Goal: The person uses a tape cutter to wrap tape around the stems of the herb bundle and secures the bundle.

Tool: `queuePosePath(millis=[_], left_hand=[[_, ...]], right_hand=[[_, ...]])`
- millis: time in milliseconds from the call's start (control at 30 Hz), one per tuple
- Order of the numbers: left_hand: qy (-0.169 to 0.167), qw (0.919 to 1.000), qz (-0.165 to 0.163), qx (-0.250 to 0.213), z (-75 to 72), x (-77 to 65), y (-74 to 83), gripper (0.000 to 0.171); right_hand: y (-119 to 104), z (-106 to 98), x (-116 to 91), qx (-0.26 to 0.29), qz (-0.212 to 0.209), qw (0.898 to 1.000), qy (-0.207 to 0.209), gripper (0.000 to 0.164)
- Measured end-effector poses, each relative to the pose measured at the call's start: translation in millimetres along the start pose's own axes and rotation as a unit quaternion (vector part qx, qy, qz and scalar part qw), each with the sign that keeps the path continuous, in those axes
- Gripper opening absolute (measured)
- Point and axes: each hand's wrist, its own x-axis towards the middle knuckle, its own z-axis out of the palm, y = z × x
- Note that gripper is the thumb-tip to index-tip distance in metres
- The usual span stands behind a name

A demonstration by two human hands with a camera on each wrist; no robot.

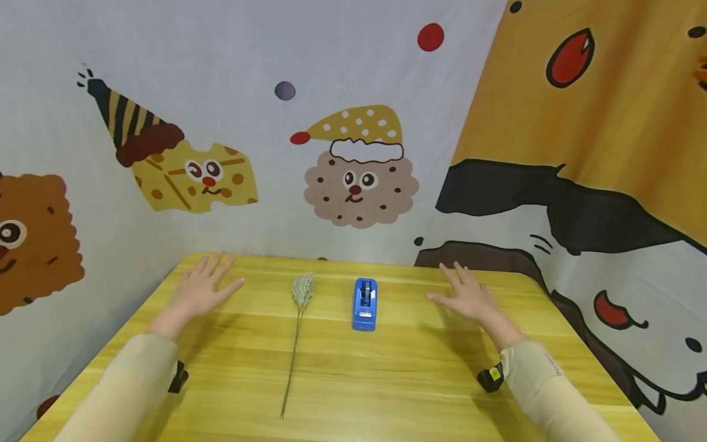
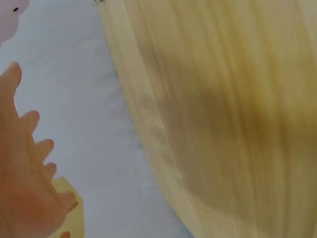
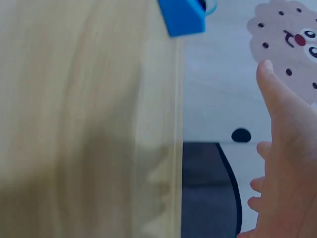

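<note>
In the head view my left hand [image 1: 200,291] is held over the left side of the table with its fingers spread, holding nothing. My right hand [image 1: 466,296] is likewise spread over the right side, also holding nothing. Between them a blue tape dispenser [image 1: 364,319] stands on the table. To its left lies a dried stem with a pale grey-green head [image 1: 302,290], its thin stalk pointing towards me. The right wrist view shows my right hand [image 3: 292,148] and a corner of the dispenser [image 3: 183,17]. My left hand [image 2: 27,168] appears at the left wrist view's edge.
The wooden table [image 1: 331,380] has its far edge against a white curtain [image 1: 265,37] printed with cartoon figures. More printed cloth [image 1: 624,135] hangs along the right side. A dark wrist-worn camera sits under each sleeve, the right one [image 1: 490,377] with a yellow mark.
</note>
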Motion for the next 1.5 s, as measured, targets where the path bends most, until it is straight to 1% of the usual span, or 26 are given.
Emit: queuePosePath(millis=[133, 267, 400, 467, 533, 600, 667, 700, 800, 867, 900, 967, 1000, 1067, 1133, 1167, 1200, 1267, 1300, 1367, 1467, 1500], left_hand=[[0.03, 0.998, 0.046, -0.031, 8.9, -3.2, 10.3, 0.072], [0.05, 0.9925, 0.079, -0.079, 20.7, -1.1, 29.6, 0.066], [0.055, 0.9844, 0.095, -0.138, 31.6, 5.8, 56.6, 0.063], [0.057, 0.9782, 0.104, -0.171, 36.2, 10.5, 72.3, 0.062], [0.057, 0.9702, 0.116, -0.205, 40.1, 15.1, 88.9, 0.06], [0.053, 0.9613, 0.125, -0.24, 44.6, 20.4, 104.4, 0.059], [0.039, 0.9516, 0.127, -0.277, 49.0, 26.1, 119.7, 0.058], [0.032, 0.9472, 0.127, -0.293, 51.4, 29.4, 127.1, 0.057], [0.011, 0.934, 0.117, -0.338, 59.1, 39.0, 148.9, 0.057], [-0.001, 0.926, 0.106, -0.363, 65.3, 45.2, 163.0, 0.057], [-0.007, 0.9227, 0.099, -0.372, 67.9, 47.5, 169.7, 0.057], [-0.024, 0.9157, 0.081, -0.393, 73.6, 51.0, 181.9, 0.059], [-0.032, 0.9115, 0.073, -0.403, 76.7, 52.5, 187.1, 0.061], [-0.051, 0.9053, 0.057, -0.418, 81.6, 53.8, 196.0, 0.064], [-0.066, 0.9022, 0.043, -0.424, 86.5, 54.7, 201.9, 0.066], [-0.074, 0.9006, 0.037, -0.427, 88.4, 54.8, 203.8, 0.067], [-0.079, 0.9001, 0.033, -0.427, 90.3, 55.1, 205.0, 0.068], [-0.092, 0.8984, 0.022, -0.429, 93.4, 55.8, 206.0, 0.068], [-0.098, 0.8988, 0.019, -0.427, 94.6, 56.4, 205.9, 0.068], [-0.108, 0.8977, 0.013, -0.427, 96.3, 57.6, 205.7, 0.069], [-0.122, 0.8946, 0.012, -0.43, 98.9, 60.7, 205.1, 0.071], [-0.127, 0.8933, 0.012, -0.431, 99.8, 61.6, 205.0, 0.071]], right_hand=[[-10.0, 14.3, -4.3, 0.06, -0.03, 0.997, 0.023, 0.089], [-22.7, 28.2, -7.1, 0.125, -0.057, 0.99, 0.034, 0.085], [-39.3, 37.4, -7.5, 0.205, -0.068, 0.975, 0.042, 0.08], [-47.7, 42.7, -6.0, 0.253, -0.06, 0.965, 0.043, 0.077], [-56.2, 49.0, -3.6, 0.301, -0.044, 0.952, 0.043, 0.073], [-64.7, 56.4, 0.0, 0.357, -0.023, 0.933, 0.044, 0.069], [-73.2, 64.8, 4.4, 0.415, 0.001, 0.909, 0.052, 0.063], [-77.9, 69.0, 6.1, 0.448, 0.014, 0.892, 0.059, 0.06], [-91.1, 81.9, 10.5, 0.537, 0.057, 0.837, 0.085, 0.052], [-99.3, 89.9, 11.3, 0.58, 0.091, 0.803, 0.101, 0.048], [-102.9, 93.7, 11.4, 0.597, 0.105, 0.788, 0.107, 0.047], [-109.0, 100.7, 11.0, 0.623, 0.129, 0.763, 0.114, 0.045], [-111.4, 103.8, 10.8, 0.631, 0.136, 0.755, 0.115, 0.044], [-115.0, 109.1, 10.2, 0.641, 0.142, 0.746, 0.116, 0.043], [-117.2, 113.3, 10.3, 0.638, 0.138, 0.749, 0.114, 0.04], [-117.8, 114.7, 10.4, 0.631, 0.133, 0.756, 0.111, 0.039], [-118.6, 115.4, 10.1, 0.62, 0.128, 0.767, 0.106, 0.037], [-119.6, 116.3, 10.0, 0.6, 0.117, 0.786, 0.096, 0.035], [-119.5, 116.7, 10.0, 0.589, 0.112, 0.795, 0.091, 0.034], [-119.6, 116.5, 9.4, 0.569, 0.105, 0.812, 0.082, 0.034], [-119.6, 116.1, 9.2, 0.548, 0.1, 0.827, 0.074, 0.034], [-119.8, 115.7, 8.7, 0.537, 0.095, 0.835, 0.071, 0.035]])
